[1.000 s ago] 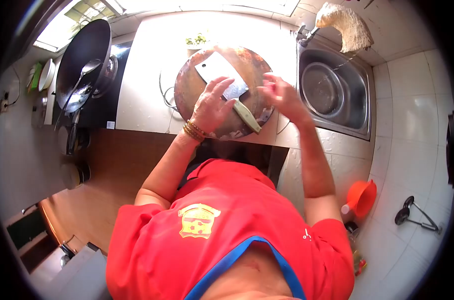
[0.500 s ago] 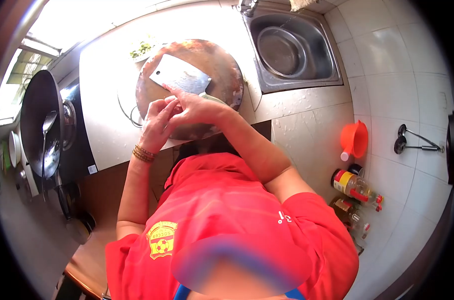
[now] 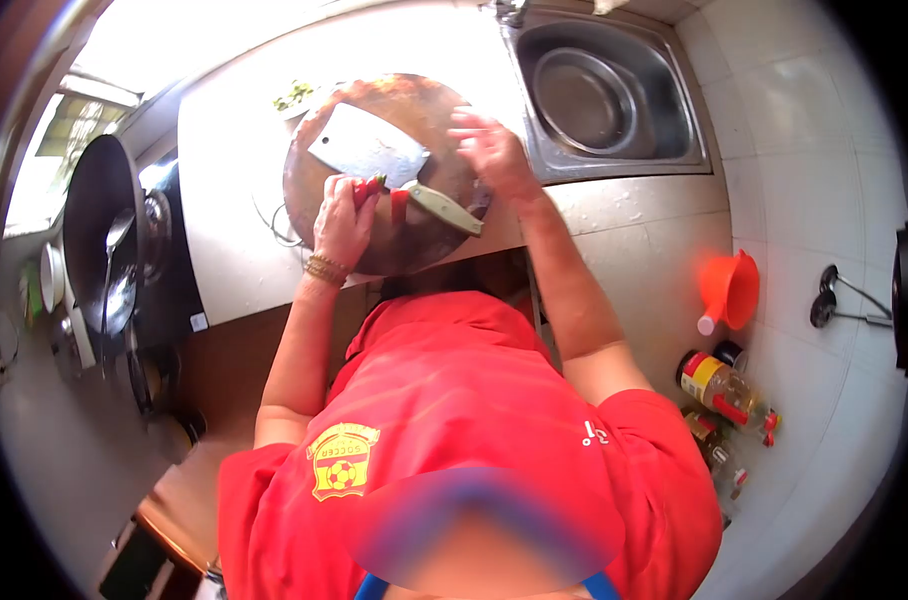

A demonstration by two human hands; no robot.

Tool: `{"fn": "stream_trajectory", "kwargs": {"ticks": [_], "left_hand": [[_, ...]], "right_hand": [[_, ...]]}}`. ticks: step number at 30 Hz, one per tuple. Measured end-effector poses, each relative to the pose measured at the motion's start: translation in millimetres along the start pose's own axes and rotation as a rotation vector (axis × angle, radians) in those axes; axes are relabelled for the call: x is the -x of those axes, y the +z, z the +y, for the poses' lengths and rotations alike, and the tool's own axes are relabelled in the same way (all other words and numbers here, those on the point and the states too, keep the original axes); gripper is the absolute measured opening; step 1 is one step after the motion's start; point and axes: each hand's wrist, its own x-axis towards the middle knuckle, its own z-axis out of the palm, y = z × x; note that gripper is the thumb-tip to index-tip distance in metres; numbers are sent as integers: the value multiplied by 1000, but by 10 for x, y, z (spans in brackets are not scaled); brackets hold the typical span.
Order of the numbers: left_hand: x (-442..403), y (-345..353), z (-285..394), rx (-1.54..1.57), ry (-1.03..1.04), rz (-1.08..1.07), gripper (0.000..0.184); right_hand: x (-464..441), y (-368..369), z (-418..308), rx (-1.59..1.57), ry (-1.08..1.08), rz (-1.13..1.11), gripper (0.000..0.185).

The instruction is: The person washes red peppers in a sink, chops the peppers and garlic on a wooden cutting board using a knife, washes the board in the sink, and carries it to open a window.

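Pepper [image 3: 362, 192], red with a green end, was pinched in the left hand [image 3: 341, 228], over the round chopping board [image 3: 429, 108]. Right hand [image 3: 496, 156], fingers spread, nothing seen in it, hovered by the board's right edge. Cleaver [image 3: 374, 143] lay flat on the board, handle [image 3: 446, 209] rightward; red piece [image 3: 399, 210] beside the handle. Sink [image 3: 664, 120] was further right.

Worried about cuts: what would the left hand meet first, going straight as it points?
Likely the cleaver blade, lying on the round board just beyond the left hand; hand height is unclear.
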Motion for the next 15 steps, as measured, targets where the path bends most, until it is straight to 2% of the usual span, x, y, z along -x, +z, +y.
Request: {"fn": "stream_trajectory", "kwargs": {"ticks": [1,2,3,4,5,7,10,13,14,15], "left_hand": [[-4,3,-13,-41,10,55,23],[2,1,-19,-56,5,62,25],[31,-24,-6,-72,-8,72,25],[44,-38,13,-70,-87,51,26],[49,-40,29,-63,-163,31,27],[95,-36,107,-59,-178,60,29],[135,15,314,-113,-178,-26,34],[132,136,310,-222,-266,37,37],[117,146,312,-266,-299,31,39],[106,151,320,-265,-303,34,39]], "right_hand": [[-27,-127,197,144,12,130,28],[-21,-301,306,639,-116,202,24],[18,-401,315,717,-19,155,22],[40,-440,285,827,-81,131,21],[90,-451,222,835,-16,80,20],[89,-446,304,858,-64,102,22],[48,-540,438,814,-56,67,22],[91,-669,379,879,25,103,23],[89,-695,463,906,-68,114,25],[101,-701,504,907,-71,109,25]]}}
